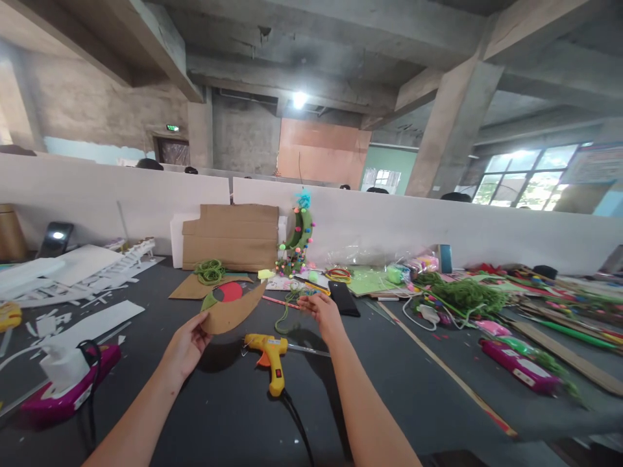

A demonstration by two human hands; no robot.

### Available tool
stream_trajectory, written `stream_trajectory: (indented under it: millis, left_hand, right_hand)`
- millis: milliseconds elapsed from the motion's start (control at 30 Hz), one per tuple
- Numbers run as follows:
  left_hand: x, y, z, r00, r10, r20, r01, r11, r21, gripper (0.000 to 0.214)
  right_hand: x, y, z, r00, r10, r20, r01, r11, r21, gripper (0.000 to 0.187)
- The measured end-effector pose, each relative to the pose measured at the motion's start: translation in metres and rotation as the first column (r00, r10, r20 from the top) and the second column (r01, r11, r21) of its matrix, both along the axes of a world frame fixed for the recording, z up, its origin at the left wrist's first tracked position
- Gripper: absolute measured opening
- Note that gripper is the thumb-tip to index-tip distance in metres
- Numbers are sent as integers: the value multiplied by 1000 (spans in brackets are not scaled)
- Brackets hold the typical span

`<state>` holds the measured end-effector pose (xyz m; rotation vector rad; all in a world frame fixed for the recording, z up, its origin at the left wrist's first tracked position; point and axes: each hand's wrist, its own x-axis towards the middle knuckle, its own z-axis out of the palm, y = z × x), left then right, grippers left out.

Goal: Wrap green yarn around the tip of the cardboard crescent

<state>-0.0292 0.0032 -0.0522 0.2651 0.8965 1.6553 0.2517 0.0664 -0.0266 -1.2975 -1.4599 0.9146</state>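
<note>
My left hand (187, 347) grips a brown cardboard crescent (238, 312) by its left end, thumb on top. Green yarn shows around that end, just above the fingers. To the right, my right hand (318, 310) is raised with its fingers pinched at a strand of green yarn (281, 321), which hangs in a loose curve beside them. Between my forearms a yellow hot glue gun (270, 357) lies on the dark table, a clear glue stick in its back end. A red round piece (231, 292) lies behind the crescent.
A decorated green crescent ornament (302, 230) stands against the white partition (438, 227). Behind my hands are a green yarn coil (210, 272), a cardboard sheet (233, 237) and a black phone (344, 298). Purple power strips (518, 366) lie on both sides; a wooden strip (448, 366) crosses the right.
</note>
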Motion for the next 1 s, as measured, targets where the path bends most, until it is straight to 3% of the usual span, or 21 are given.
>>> stream_trajectory:
  millis: [133,233,333,600,733,1000]
  left_hand:
    - [7,-12,9,978,-204,47,205,979,3,20]
    - [15,-22,16,921,-384,64,385,923,-11,27]
    - [18,-26,20,888,-453,76,455,891,-6,34]
    - [14,-27,22,887,-456,77,456,890,24,37]
    - [18,-29,21,872,-486,51,486,874,29,35]
    - [21,-26,16,866,-498,52,499,866,-20,35]
  right_hand:
    - [-29,-19,3,940,330,-90,-332,943,-16,29]
    - [-62,-36,-5,826,551,-122,-555,832,-1,23]
    - [-82,-44,-12,746,651,-142,-656,755,13,15]
    - [-75,-41,-7,727,663,-179,-665,745,57,27]
    - [-80,-45,-2,738,664,-124,-659,748,81,22]
    - [-84,-51,7,824,565,33,-566,821,72,14]
